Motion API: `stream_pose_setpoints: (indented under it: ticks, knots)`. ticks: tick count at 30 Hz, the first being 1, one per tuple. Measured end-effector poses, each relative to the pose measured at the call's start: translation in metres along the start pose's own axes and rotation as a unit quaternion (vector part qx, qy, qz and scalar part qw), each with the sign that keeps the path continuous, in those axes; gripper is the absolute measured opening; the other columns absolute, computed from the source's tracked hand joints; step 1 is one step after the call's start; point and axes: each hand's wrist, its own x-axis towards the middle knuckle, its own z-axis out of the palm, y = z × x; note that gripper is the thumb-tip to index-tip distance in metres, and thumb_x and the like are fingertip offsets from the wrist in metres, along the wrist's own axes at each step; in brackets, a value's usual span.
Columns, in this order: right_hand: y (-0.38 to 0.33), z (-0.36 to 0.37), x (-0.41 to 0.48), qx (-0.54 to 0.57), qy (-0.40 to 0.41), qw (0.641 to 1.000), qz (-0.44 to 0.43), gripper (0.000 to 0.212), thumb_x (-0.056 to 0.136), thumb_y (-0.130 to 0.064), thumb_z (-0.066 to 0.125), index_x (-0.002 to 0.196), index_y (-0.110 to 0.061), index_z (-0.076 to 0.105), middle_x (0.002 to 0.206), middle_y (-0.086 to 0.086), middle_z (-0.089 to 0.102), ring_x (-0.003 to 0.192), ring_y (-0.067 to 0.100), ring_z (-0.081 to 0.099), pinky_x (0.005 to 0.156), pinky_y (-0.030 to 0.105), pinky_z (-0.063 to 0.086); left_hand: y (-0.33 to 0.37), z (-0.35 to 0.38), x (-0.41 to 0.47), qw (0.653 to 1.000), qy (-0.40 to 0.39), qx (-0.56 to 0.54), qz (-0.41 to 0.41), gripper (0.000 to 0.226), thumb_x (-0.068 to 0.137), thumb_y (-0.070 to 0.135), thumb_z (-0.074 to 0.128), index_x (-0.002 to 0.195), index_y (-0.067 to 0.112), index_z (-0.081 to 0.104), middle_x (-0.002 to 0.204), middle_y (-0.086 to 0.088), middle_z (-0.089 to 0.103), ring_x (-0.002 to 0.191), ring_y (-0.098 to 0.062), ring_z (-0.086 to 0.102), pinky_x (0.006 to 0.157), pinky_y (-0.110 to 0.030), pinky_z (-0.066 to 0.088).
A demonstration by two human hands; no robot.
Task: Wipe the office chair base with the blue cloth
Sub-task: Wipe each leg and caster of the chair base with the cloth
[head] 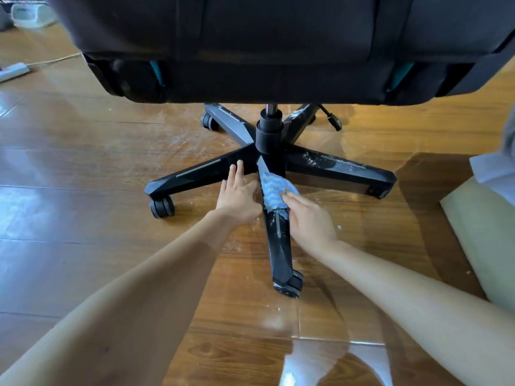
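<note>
The black star-shaped chair base [342, 165] stands on castors under the dark seat [264, 43]. Its near leg [280, 243] points toward me and carries white dusty smears. A blue cloth with a wavy pattern [272, 192] is draped over that leg near the hub. My right hand [308, 218] presses the cloth against the leg's right side. My left hand [238, 195] rests with fingers spread against the left leg and the left side of the near leg, holding nothing. White specks also cover the right leg.
A clear plastic mat [334, 324] covers the wooden floor [69, 168] under the chair. A beige cushion-like object [485, 232] lies at the right edge with pale fabric above it. A power strip with cable [14, 72] lies far left.
</note>
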Motion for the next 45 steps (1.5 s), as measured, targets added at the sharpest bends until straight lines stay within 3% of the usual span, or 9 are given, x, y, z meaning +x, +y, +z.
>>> stream_pose_setpoints:
  ticks: [3, 6, 8, 10, 20, 26, 33, 40, 45]
  knots:
    - [0.002, 0.005, 0.017, -0.019, 0.009, 1.000, -0.007, 0.050, 0.099, -0.005, 0.048, 0.148, -0.013, 0.056, 0.153, 0.003, 0.056, 0.144, 0.023, 0.048, 0.114, 0.037, 0.042, -0.002, 0.022, -0.024, 0.997, -0.020, -0.068, -0.020, 0.092, 0.087, 0.006, 0.054, 0.169, 0.032, 0.022, 0.179, 0.001, -0.002, 0.164, -0.021, -0.011, 0.131, -0.046, 0.016]
    - [0.000, 0.004, 0.064, -0.027, 0.015, 0.999, 0.033, 0.051, 0.097, -0.003, 0.049, 0.148, -0.009, 0.054, 0.154, 0.006, 0.053, 0.145, 0.026, 0.045, 0.118, 0.036, 0.037, -0.001, 0.042, -0.042, 0.974, -0.023, -0.218, -0.049, 0.082, 0.095, 0.003, 0.046, 0.168, 0.034, 0.026, 0.170, 0.003, 0.033, 0.157, -0.021, 0.026, 0.110, -0.030, 0.035]
    - [-0.003, 0.003, 0.084, -0.025, 0.013, 0.998, 0.061, 0.054, 0.096, -0.002, 0.050, 0.149, -0.009, 0.052, 0.156, 0.006, 0.050, 0.142, 0.028, 0.046, 0.115, 0.038, 0.041, 0.003, 0.045, -0.046, 0.944, -0.020, -0.319, -0.086, 0.072, 0.101, 0.004, 0.041, 0.165, 0.037, 0.035, 0.151, 0.003, 0.059, 0.131, -0.023, 0.058, 0.092, -0.025, 0.045]
    - [-0.008, 0.004, 0.082, -0.023, 0.019, 0.997, 0.076, 0.057, 0.095, 0.000, 0.050, 0.151, -0.011, 0.050, 0.160, 0.003, 0.046, 0.141, 0.028, 0.047, 0.112, 0.039, 0.045, 0.003, 0.040, -0.045, 0.912, -0.024, -0.396, -0.105, 0.062, 0.106, 0.007, 0.041, 0.163, 0.031, 0.041, 0.115, 0.006, 0.072, 0.100, -0.021, 0.065, 0.084, -0.032, 0.048]
    - [-0.015, 0.013, -0.033, 0.003, 0.016, 0.999, 0.030, 0.054, 0.093, 0.008, 0.052, 0.144, -0.008, 0.059, 0.157, 0.002, 0.050, 0.132, 0.028, 0.059, 0.091, 0.044, 0.059, 0.012, 0.038, -0.048, 0.868, -0.043, -0.473, -0.143, 0.053, 0.114, 0.020, 0.038, 0.165, 0.034, 0.036, 0.104, -0.010, 0.070, 0.087, -0.024, 0.059, 0.086, -0.047, 0.057]
    - [-0.019, 0.007, 0.038, 0.012, 0.043, 0.998, 0.042, 0.051, 0.094, 0.005, 0.050, 0.143, -0.006, 0.059, 0.158, 0.003, 0.047, 0.141, 0.025, 0.050, 0.113, 0.035, 0.044, 0.011, 0.036, -0.055, 0.855, -0.072, -0.494, -0.142, 0.052, 0.115, 0.031, 0.041, 0.166, 0.038, 0.032, 0.102, -0.008, 0.067, 0.090, -0.023, 0.062, 0.093, -0.042, 0.058]
    - [-0.020, 0.003, 0.017, 0.069, 0.072, 0.993, 0.064, 0.046, 0.099, 0.000, 0.049, 0.141, -0.012, 0.063, 0.148, 0.001, 0.060, 0.136, 0.020, 0.056, 0.117, 0.036, 0.042, 0.015, 0.045, -0.067, 0.832, -0.069, -0.530, -0.149, 0.050, 0.116, 0.036, 0.039, 0.164, 0.047, 0.031, 0.123, -0.001, 0.071, 0.100, -0.024, 0.063, 0.106, -0.057, 0.055]
    - [-0.022, 0.004, -0.076, 0.071, 0.024, 0.997, 0.002, 0.048, 0.099, 0.001, 0.053, 0.144, -0.014, 0.061, 0.153, -0.002, 0.055, 0.136, 0.018, 0.057, 0.109, 0.037, 0.050, 0.015, 0.043, -0.069, 0.836, -0.090, -0.521, -0.147, 0.051, 0.117, 0.033, 0.034, 0.165, 0.046, 0.027, 0.164, 0.001, 0.049, 0.149, -0.028, 0.047, 0.120, -0.058, 0.040]
    - [-0.020, -0.001, -0.009, 0.031, 0.031, 0.999, 0.031, 0.047, 0.100, 0.001, 0.048, 0.143, -0.010, 0.062, 0.151, 0.003, 0.057, 0.139, 0.021, 0.055, 0.119, 0.035, 0.039, 0.016, 0.044, -0.077, 0.836, -0.084, -0.523, -0.143, 0.051, 0.116, 0.034, 0.038, 0.165, 0.046, 0.028, 0.134, -0.008, 0.069, 0.105, -0.023, 0.065, 0.101, -0.050, 0.059]
